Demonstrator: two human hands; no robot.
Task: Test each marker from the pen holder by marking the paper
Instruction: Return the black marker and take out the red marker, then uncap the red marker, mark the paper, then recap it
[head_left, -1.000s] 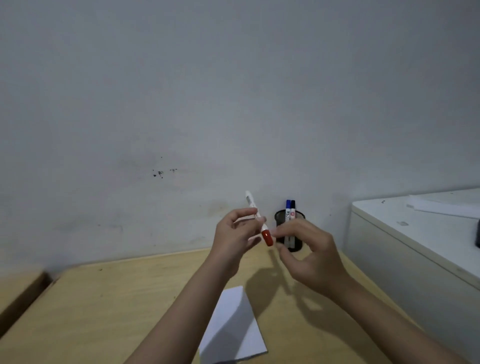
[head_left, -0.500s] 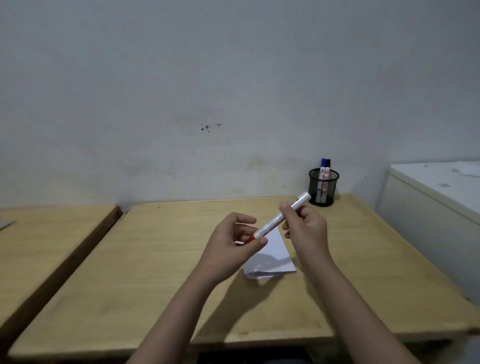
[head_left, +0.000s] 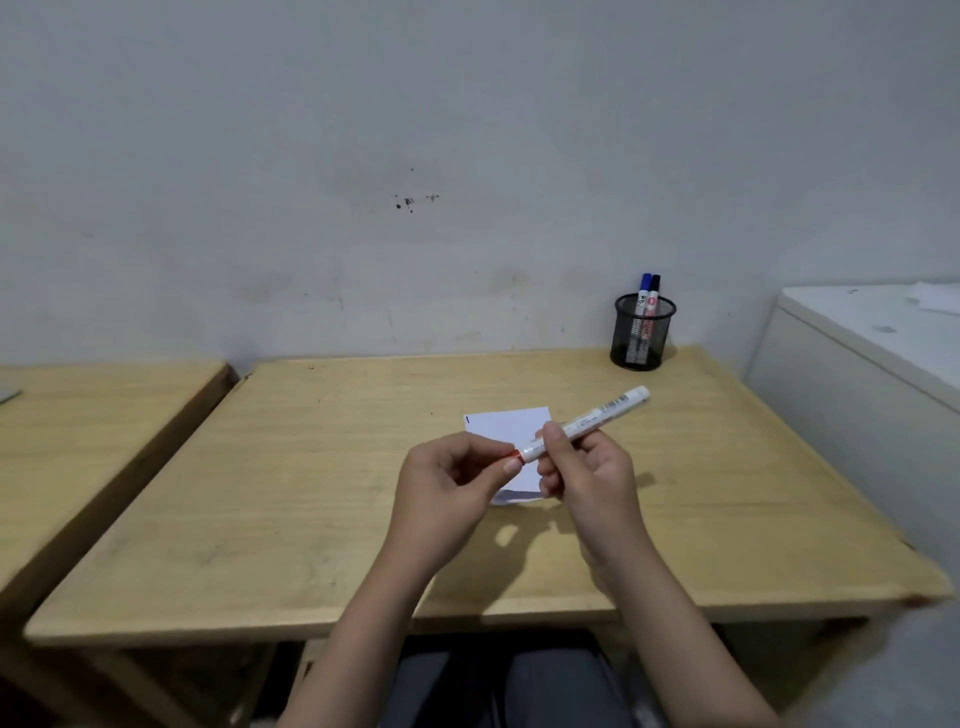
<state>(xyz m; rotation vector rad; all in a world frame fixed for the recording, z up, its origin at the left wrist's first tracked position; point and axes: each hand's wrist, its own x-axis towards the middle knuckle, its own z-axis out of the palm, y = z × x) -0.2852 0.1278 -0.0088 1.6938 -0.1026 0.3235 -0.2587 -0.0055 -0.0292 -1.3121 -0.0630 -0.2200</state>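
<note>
the left hand (head_left: 441, 483) pinches the red cap (head_left: 514, 457) while the right hand (head_left: 587, 473) clamps the white marker (head_left: 597, 415), held above the paper (head_left: 506, 426) mid-tabletop. the mesh pen holder (head_left: 643, 338) with two markers (head_left: 648, 296) stands at the table (head_left: 311, 467) top's far right corner.

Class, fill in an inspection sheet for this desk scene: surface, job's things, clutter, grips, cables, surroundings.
Surface: light wooden desk, bare apart from the job's things.
Job's things: white sheet of paper, small dark mark at its far left corner; white marker with red cap held above it; black mesh pen holder at the far right with a blue-capped marker and a black-capped marker.
Clutter: nothing seen.
Grips: left hand pinches the red cap; right hand holds the barrel.
Cables: nothing seen.
Surroundings: scuffed white wall; second wooden desk left; white cabinet right.
</note>
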